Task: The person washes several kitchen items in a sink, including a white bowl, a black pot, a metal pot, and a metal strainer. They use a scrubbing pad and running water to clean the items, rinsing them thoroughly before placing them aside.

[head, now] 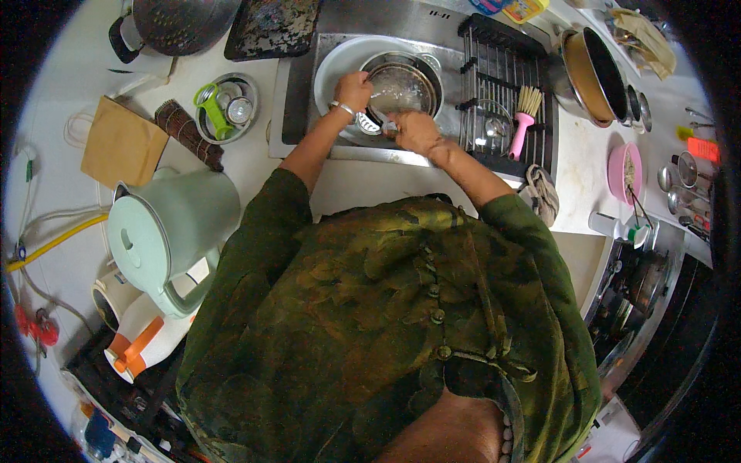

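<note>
A round metal pot (434, 63) is tilted inside a white basin (333, 66), which stands in the steel sink (370, 20). Within the pot is a wet, brownish round surface (399, 87). My left hand (353, 91), with a bangle at the wrist, grips the pot's left rim. Curled at the near rim, my right hand (415, 132) holds a small greyish object (389, 125), too covered to name. A white slotted piece (369, 124) shows between my hands, partly hidden.
Right of the basin, a black-framed rack (473, 63) holds a pink-handled brush (522, 130) and a clear lid. Stacked pots (570, 87) stand beyond. At left are a steel bowl (252, 110) with a green peeler, a rolled mat (191, 133) and a mint-green kettle (191, 202).
</note>
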A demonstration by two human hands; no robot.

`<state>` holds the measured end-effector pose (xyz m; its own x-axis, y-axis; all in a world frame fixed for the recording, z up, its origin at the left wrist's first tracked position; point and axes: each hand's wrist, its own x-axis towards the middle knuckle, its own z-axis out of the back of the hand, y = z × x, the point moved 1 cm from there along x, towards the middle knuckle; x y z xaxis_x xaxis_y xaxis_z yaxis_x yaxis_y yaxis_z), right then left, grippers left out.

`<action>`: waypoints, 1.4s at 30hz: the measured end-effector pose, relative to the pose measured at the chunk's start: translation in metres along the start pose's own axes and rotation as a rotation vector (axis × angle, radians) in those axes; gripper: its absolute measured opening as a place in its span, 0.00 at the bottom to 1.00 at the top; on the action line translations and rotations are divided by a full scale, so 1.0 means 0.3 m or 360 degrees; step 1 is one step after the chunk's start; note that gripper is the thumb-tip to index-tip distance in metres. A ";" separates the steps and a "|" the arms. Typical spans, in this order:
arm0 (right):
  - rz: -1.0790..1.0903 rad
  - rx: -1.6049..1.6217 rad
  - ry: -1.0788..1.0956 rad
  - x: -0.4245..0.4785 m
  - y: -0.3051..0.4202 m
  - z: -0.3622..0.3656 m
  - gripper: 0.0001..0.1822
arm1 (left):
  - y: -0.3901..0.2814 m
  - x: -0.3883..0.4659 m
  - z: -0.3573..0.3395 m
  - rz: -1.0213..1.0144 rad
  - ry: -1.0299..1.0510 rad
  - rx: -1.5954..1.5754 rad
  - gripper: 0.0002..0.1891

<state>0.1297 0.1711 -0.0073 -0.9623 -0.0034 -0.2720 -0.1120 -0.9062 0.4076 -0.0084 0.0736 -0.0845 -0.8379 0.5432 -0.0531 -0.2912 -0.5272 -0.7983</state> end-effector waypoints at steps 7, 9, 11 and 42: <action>0.0552 -0.0524 -0.0512 -0.026 -0.018 0.004 0.13 | -0.067 -0.020 0.007 0.0240 0.0022 -0.0443 0.13; 0.0556 -0.0528 -0.0513 -0.020 -0.029 -0.001 0.11 | -0.062 -0.022 0.010 0.0290 0.0038 -0.0513 0.13; 0.0536 -0.0484 -0.0530 -0.018 -0.039 -0.002 0.10 | -0.060 -0.031 0.015 0.0420 0.0023 -0.0630 0.16; -0.1487 0.1799 -0.0233 -0.012 -0.136 -0.040 0.21 | -0.145 0.016 0.107 0.0825 0.0507 0.0047 0.13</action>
<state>0.1408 0.2029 -0.0334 -0.4415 0.4881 -0.7528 -0.7563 0.2489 0.6050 -0.0147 0.0782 -0.0308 -0.6959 0.3774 -0.6109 0.1010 -0.7908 -0.6036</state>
